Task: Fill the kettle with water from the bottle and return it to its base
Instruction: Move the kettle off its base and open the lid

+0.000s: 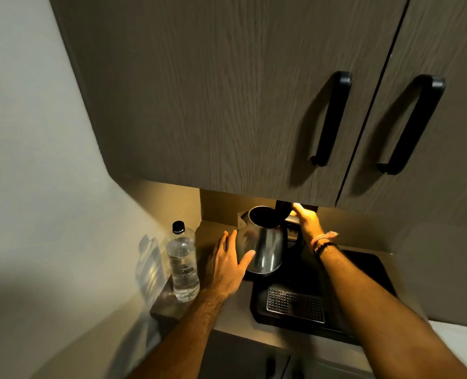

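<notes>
two bare forearms reach in over the desk [229, 310]. steel kettle [262, 244], lid up, mouth dark, sits tilted on the black tray [363, 272]. left hand [227, 266] fingers spread against its side; right hand [307, 221] curled round the handle. clear, black-capped bottle [182, 265] stands just left.

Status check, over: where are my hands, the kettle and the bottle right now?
Left hand flat against kettle body; right hand at its raised lid. Kettle open on black tray. Bottle capped, upright at left, untouched. Nothing in the way.
</notes>
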### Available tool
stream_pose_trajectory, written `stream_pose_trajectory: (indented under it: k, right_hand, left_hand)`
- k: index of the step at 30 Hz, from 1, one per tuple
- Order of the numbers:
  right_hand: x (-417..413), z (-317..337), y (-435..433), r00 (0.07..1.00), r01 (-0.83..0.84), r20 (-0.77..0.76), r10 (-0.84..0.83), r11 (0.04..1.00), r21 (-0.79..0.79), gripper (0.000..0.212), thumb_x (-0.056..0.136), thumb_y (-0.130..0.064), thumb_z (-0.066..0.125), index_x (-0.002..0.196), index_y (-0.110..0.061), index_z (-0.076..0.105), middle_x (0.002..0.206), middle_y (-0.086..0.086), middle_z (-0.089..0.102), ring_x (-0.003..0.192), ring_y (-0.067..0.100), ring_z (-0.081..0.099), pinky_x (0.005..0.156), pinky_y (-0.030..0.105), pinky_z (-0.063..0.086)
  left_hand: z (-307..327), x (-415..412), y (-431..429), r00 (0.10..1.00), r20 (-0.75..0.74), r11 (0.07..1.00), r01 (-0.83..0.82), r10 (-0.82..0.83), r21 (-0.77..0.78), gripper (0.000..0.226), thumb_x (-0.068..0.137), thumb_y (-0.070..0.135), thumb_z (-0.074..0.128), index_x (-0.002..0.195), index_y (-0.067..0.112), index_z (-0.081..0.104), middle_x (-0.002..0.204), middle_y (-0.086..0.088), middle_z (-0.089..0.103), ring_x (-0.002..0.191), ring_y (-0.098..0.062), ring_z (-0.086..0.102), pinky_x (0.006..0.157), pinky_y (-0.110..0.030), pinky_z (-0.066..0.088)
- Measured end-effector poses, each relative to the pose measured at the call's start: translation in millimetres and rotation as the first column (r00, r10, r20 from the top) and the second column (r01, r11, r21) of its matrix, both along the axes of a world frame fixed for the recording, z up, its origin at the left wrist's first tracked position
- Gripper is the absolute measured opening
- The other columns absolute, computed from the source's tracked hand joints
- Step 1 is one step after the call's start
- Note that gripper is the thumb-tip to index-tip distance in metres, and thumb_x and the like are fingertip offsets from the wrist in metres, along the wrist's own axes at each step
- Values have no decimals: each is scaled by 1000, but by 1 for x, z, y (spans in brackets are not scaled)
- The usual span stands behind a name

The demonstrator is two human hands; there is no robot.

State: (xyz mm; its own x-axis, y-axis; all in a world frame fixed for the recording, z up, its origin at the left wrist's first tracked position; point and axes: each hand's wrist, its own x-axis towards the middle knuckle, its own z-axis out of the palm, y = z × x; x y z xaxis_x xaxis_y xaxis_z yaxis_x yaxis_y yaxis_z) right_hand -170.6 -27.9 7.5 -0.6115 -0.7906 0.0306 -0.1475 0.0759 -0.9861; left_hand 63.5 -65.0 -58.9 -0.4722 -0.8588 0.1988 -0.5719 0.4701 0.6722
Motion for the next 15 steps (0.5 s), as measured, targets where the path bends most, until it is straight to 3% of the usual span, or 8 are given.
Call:
stream_pose_trajectory:
  k: [2,5,8,10,12,15]
  right_hand:
    - [15,-9,-9,999,-40,14,40,999,5,42,78,-57,61,74,-20,79,82,13,74,81,18,64,82,38,48]
    - [38,-20,-26,995,-96,-27,95,995,-29,55,89,-49,56,94,2,75,97,33,69,84,19,58,78,35,44]
    - [57,-38,-46,994,-110,2,110,994,12,76,77,-65,59,96,7,73,93,32,69,80,25,58,76,39,47]
    - [63,-58,-61,992,-126,4,126,990,60,89,67,-82,59,93,3,73,95,28,70,79,34,61,85,57,49]
    - [63,-83,-75,989,-148,5,148,982,115,90,63,-92,53,89,-8,75,87,16,74,81,28,66,92,65,41]
    - [71,-98,-81,988,-153,5,154,976,152,95,60,-94,53,89,-5,73,88,16,73,79,31,67,94,60,45]
  left_hand:
    - [-3,14,-1,1000,7,999,-26,26,-42,76,94,58,48,155,21,22,163,-12,20,148,-29,25,115,-43,29]
    - [-5,32,0,999,9,997,-30,31,-77,76,94,60,45,155,21,23,164,-10,18,149,-28,24,116,-41,30]
    - [-5,49,0,997,67,988,-20,31,-152,83,89,72,28,155,22,23,166,-7,14,149,-25,23,117,-39,31]
    - [0,59,-2,987,152,973,-8,44,-229,84,88,71,20,154,21,26,165,-8,15,149,-25,25,116,-37,31]
    - [6,66,-3,972,227,938,18,65,-346,74,93,64,24,149,18,40,161,-13,28,144,-28,36,112,-37,37]
    - [13,76,-9,974,208,812,46,93,-581,45,97,41,41,111,11,71,135,-17,61,117,-30,63,93,-38,53]
